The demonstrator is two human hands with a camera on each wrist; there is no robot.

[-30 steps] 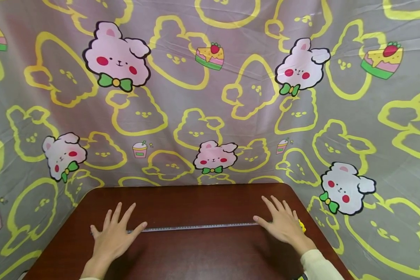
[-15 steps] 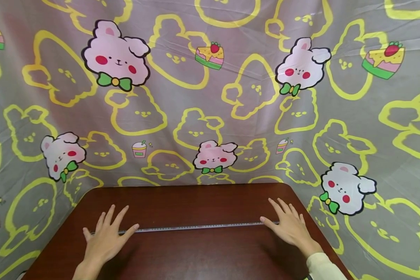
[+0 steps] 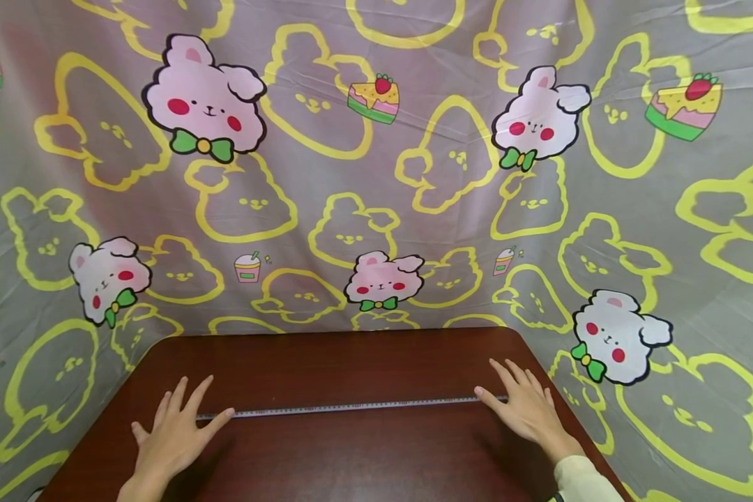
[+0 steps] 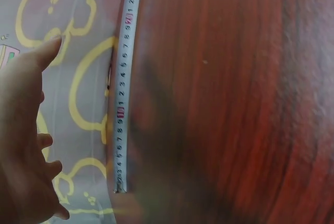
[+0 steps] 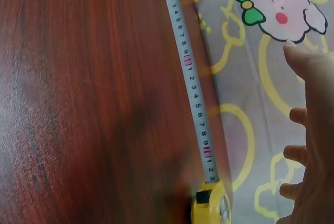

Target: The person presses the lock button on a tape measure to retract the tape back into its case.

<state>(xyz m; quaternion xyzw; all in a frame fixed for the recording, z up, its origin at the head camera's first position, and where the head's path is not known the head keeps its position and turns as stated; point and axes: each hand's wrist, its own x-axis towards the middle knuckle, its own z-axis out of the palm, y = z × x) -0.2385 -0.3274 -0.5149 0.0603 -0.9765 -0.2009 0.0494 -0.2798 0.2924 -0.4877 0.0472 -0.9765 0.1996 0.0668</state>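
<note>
A tape measure lies pulled out across the brown table, its pale blade (image 3: 351, 406) running from side to side in the head view. My left hand (image 3: 171, 436) hovers with spread fingers over the blade's left part. In the left wrist view the metal end hook (image 4: 120, 188) shows beside that hand. Over at the right, my right hand (image 3: 527, 410) is held spread above the table and hides the tape's case in the head view. The yellow case (image 5: 210, 208) appears in the right wrist view, left of the hand, with the blade leaving it. Neither hand holds anything.
The dark reddish-brown table (image 3: 376, 453) has rounded far corners. Behind it and along both sides hangs a grey cloth (image 3: 427, 188) printed with rabbits, cake slices and cups.
Both hands have drifted apart: the left one leftward and slightly nearer, the right one rightward. The yellow case, partly visible earlier in the head view, is now covered by the right hand.
</note>
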